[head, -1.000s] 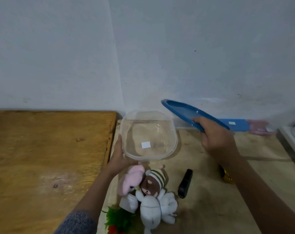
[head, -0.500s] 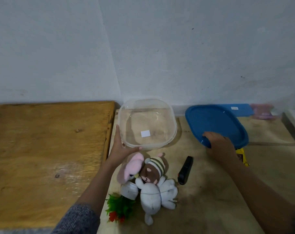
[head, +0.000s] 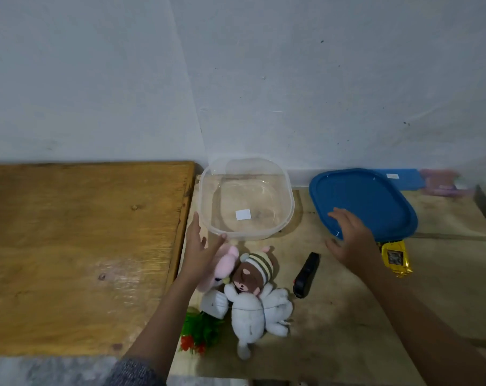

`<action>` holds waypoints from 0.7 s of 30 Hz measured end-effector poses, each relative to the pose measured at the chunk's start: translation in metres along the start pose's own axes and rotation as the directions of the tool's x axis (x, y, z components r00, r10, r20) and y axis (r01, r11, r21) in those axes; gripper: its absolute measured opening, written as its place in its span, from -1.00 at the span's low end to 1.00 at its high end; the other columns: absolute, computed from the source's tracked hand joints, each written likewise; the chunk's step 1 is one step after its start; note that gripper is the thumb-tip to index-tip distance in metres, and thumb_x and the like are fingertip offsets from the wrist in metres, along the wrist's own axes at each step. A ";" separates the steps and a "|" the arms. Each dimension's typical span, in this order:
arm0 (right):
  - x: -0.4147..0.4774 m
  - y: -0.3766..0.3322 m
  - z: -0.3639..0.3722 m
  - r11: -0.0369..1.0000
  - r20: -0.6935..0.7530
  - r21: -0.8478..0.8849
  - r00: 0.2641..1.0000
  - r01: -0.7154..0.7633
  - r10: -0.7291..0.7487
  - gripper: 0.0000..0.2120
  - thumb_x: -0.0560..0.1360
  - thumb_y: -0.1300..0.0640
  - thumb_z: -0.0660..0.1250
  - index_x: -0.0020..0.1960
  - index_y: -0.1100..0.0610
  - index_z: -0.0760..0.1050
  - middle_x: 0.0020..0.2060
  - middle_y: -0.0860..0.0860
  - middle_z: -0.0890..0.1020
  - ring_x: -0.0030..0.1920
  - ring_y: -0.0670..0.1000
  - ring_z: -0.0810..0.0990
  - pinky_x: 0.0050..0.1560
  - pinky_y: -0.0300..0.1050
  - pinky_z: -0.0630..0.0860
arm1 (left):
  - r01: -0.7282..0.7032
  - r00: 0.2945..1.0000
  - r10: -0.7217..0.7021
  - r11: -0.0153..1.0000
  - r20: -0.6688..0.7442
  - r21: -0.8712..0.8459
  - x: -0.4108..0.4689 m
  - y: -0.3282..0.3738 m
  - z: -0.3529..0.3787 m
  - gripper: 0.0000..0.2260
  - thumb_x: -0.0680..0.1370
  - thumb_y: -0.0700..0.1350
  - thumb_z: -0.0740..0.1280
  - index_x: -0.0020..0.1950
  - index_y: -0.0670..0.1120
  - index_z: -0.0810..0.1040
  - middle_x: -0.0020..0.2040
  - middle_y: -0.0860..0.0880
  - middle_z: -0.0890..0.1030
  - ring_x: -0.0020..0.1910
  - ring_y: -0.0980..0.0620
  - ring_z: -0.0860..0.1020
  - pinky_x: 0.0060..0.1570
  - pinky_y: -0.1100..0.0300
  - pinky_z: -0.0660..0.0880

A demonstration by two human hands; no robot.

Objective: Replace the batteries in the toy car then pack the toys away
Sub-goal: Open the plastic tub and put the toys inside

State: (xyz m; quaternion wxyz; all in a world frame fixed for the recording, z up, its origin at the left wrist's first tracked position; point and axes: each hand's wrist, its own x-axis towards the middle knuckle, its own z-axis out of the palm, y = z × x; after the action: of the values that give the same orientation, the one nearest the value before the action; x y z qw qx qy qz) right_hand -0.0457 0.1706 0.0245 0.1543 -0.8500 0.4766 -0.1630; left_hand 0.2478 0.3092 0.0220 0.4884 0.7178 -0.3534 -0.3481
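At far left we see a raised wooden board [head: 83, 246]; its right edge runs just beside the left hand [head: 201, 254]. That hand is spread wide with straight fingers and holds nothing. Its thumb tip reaches the near rim of the clear plastic container [head: 247, 190], but we cannot tell if it touches. A blank white sticker [head: 243, 214] sits on the container's floor.

Nearer us, 3 toys huddle together: a pink plush [head: 225, 263], a brown bear plush [head: 250, 277] in a striped hat, and a white plush [head: 250, 316]. A green plastic plant [head: 200, 327] lies beside them. A black oblong object [head: 306, 274] lies alone on the bare plywood tabletop [head: 347, 316].

The right hand [head: 350, 240] is also spread and grasps nothing, poised over the near edge of the blue lid [head: 375, 201]. The yellow toy car [head: 395, 259] sits at that edge, right of the hand. Behind, the label [head: 392, 176] on a blue box [head: 403, 182] is unreadable.
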 end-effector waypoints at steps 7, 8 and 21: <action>-0.049 -0.084 0.004 0.927 0.289 0.249 0.892 0.281 -0.348 -0.60 0.47 0.08 0.29 0.30 0.07 0.41 0.26 -0.05 0.44 0.26 -0.07 0.42 0.12 -0.33 0.32 | -0.010 0.997 -0.024 0.913 0.077 0.409 -0.077 -0.010 -0.048 -0.58 0.63 -0.08 0.18 0.47 0.13 0.21 0.49 0.04 0.25 0.44 0.07 0.23 0.32 0.15 0.25; -0.049 -0.090 0.008 0.918 0.366 0.241 0.847 0.314 -0.386 -0.56 0.49 0.09 0.28 0.36 0.04 0.34 0.33 -0.08 0.35 0.33 -0.09 0.34 0.11 -0.36 0.27 | -0.004 0.987 -0.069 0.893 0.144 0.449 -0.084 -0.013 -0.052 -0.52 0.61 -0.12 0.22 0.47 0.18 0.15 0.50 0.05 0.21 0.45 0.07 0.21 0.29 0.21 0.25; -0.003 -0.122 0.056 0.863 0.718 0.008 0.598 0.505 -0.356 -0.10 0.32 -0.08 0.40 0.50 -0.09 -0.05 0.49 0.00 0.00 0.45 0.16 0.09 0.37 0.16 0.26 | 0.009 0.914 -0.257 0.788 0.315 0.616 -0.094 -0.025 -0.033 0.11 0.36 -0.16 0.51 0.45 0.27 -0.35 0.55 0.02 -0.09 0.43 -0.11 0.24 0.08 0.05 0.56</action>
State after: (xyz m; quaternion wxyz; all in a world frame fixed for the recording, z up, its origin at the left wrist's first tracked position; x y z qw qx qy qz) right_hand 0.0693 0.2401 0.0244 0.1938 -0.9473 0.1754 0.1854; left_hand 0.2319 0.4109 0.0222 0.1298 0.7770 -0.4812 -0.3846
